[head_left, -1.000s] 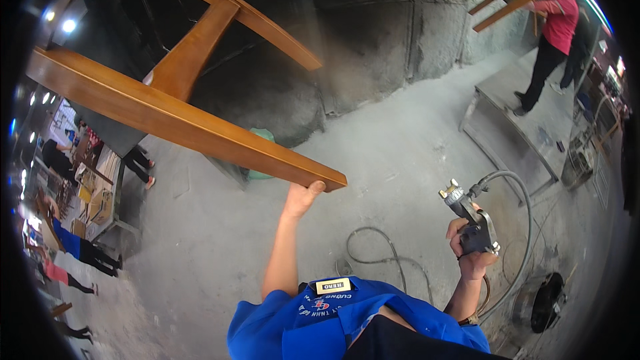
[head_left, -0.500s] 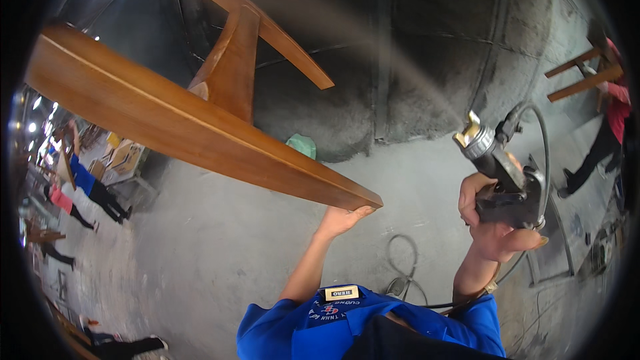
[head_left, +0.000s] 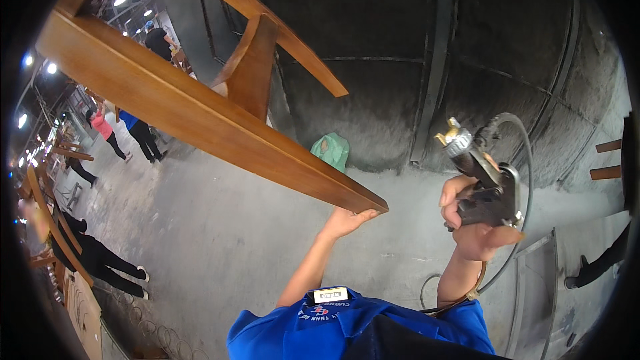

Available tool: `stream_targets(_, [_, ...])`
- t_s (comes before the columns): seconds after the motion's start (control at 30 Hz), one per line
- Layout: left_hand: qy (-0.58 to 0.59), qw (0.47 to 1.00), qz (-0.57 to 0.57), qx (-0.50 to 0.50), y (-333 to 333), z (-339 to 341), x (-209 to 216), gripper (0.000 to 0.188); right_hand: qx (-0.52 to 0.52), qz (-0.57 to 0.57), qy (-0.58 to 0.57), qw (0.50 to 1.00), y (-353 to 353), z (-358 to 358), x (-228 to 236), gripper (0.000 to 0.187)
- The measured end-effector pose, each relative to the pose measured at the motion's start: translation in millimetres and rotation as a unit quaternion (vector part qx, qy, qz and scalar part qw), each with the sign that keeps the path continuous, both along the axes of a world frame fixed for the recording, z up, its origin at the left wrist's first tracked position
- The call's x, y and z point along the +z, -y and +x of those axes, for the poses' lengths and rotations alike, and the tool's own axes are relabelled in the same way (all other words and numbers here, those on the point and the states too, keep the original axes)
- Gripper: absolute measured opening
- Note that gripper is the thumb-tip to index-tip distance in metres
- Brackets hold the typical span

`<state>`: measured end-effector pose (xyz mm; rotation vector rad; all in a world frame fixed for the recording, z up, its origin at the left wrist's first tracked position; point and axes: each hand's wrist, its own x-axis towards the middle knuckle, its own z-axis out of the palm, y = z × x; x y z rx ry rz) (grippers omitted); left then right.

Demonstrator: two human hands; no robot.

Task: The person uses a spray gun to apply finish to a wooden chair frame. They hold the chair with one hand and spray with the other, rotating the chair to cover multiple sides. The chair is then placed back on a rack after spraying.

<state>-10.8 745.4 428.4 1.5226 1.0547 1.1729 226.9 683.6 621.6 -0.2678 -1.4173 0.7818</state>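
Note:
A brown wooden furniture frame [head_left: 200,110], perhaps part of a chair, hangs across the upper left, with a long tapering leg slanting down toward me. My left hand [head_left: 347,223] grips the lower end of that leg from beneath, the thumb along its underside and the other fingers partly hidden. In my right hand [head_left: 477,227] is a spray gun [head_left: 490,190], the fingers wrapped round its dark body. Its metal nozzle points up and left toward the frame, some way off it. A hose [head_left: 529,160] curves down from the gun past my forearm.
A dark, dusty booth wall [head_left: 353,107] stands ahead, with a green bag [head_left: 331,151] at its foot. Several people work at the left among wooden frames; one person in black [head_left: 113,263] is nearest. Another person's leg [head_left: 607,257] shows at the right, beside a grey panel [head_left: 537,293].
The spray mist from the nozzle is no longer visible. My right hand with the spray gun has shifted slightly left. The view has turned left, while my left hand keeps its grip.

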Motion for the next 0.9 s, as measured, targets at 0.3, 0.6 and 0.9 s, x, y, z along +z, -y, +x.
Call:
stream_targets(0.3, [0.012,1.000,0.023,0.015,-10,0,-16,0.037,-0.039,-0.039,0.008,0.998,5,36,-59,0.110])
stream_targets(0.6, [-0.029,0.992,0.117,-0.039,-13,-14,-4,0.031,-0.265,-0.189,-0.018,0.945,116,21,-125,0.103])
stream_targets(0.9, [-0.023,0.993,0.025,-0.110,-24,-16,-8,0.041,-0.401,-0.261,0.043,0.877,249,-41,-135,0.099])
